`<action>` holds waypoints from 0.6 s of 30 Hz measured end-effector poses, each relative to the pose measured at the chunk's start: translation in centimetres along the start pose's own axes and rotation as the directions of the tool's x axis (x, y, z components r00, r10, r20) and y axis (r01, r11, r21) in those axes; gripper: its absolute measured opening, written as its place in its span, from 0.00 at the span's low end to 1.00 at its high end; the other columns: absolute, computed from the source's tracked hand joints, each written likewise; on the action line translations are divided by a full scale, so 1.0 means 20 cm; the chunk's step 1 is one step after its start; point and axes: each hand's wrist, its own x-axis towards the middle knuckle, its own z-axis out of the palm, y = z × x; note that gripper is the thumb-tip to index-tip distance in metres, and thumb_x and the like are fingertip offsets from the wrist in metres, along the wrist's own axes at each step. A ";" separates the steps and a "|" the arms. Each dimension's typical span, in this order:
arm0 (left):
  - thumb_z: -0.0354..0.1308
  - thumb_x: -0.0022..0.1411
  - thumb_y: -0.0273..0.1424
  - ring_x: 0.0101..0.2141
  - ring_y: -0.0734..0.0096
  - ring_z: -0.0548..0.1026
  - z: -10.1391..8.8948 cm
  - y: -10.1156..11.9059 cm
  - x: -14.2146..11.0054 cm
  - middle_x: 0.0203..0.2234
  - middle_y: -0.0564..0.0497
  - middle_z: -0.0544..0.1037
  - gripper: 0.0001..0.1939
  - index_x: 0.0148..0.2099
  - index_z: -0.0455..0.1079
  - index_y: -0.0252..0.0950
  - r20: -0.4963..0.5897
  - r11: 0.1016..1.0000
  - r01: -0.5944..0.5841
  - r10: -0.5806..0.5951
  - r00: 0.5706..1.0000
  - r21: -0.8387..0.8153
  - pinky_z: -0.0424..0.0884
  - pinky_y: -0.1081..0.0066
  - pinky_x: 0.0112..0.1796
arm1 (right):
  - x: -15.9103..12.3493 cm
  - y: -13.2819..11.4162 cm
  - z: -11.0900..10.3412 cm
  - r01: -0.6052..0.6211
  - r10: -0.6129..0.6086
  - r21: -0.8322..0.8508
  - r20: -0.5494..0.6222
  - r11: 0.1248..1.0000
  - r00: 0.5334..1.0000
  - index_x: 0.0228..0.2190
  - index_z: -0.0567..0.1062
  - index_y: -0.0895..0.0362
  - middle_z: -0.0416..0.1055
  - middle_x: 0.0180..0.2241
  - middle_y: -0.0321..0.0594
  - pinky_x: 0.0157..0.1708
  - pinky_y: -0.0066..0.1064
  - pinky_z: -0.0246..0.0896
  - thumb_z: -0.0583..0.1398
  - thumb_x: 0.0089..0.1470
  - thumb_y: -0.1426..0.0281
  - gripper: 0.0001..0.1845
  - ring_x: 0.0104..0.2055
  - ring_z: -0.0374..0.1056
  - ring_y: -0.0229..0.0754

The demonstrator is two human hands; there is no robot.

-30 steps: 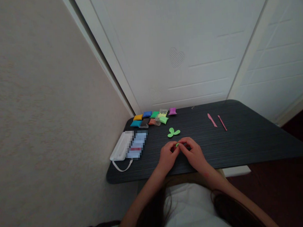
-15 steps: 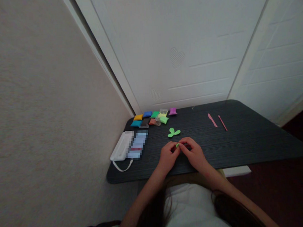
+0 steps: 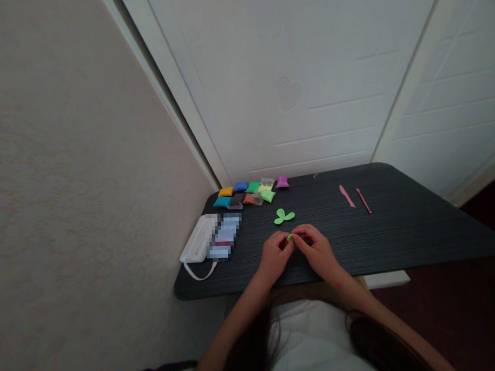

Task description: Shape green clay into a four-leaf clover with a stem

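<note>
Evidently, in the head view, the left hand [image 3: 274, 251] and right hand [image 3: 315, 247] pinch a small green piece [image 3: 290, 237] with narrowed fingertips; excess pressure could dent it. A green three-leafed shape [image 3: 281, 219] lies near, toward twelve, where knuckles might nudge it. The pixelated blue panel [image 3: 227, 235], nine o'clock, shows no readable writing or brand.

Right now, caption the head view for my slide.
Left hand and right hand hold a small green piece at a dark table, a three-lobed green shape lying just beyond.
</note>
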 end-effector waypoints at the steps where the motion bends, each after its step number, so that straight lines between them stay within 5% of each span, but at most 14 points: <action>1: 0.48 0.56 0.33 0.28 0.74 0.65 0.00 0.00 0.00 0.25 0.52 0.69 0.10 0.30 0.68 0.35 -0.004 1.000 0.004 -0.004 1.000 -0.003 0.61 0.73 0.31 | 0.00 0.00 0.00 -0.001 0.001 0.002 0.001 1.000 1.000 0.31 0.70 0.55 0.67 0.33 0.39 0.36 0.32 0.59 0.53 0.49 0.68 0.07 0.36 0.63 0.40; 18: 0.49 0.55 0.35 0.27 0.75 0.64 0.01 -0.01 0.00 0.25 0.53 0.68 0.10 0.30 0.67 0.35 -0.063 0.999 0.023 -0.025 0.998 -0.028 0.61 0.74 0.29 | 0.00 0.01 0.00 -0.022 0.023 0.012 -0.037 1.000 0.999 0.30 0.70 0.55 0.67 0.32 0.40 0.35 0.33 0.59 0.53 0.49 0.67 0.08 0.35 0.63 0.40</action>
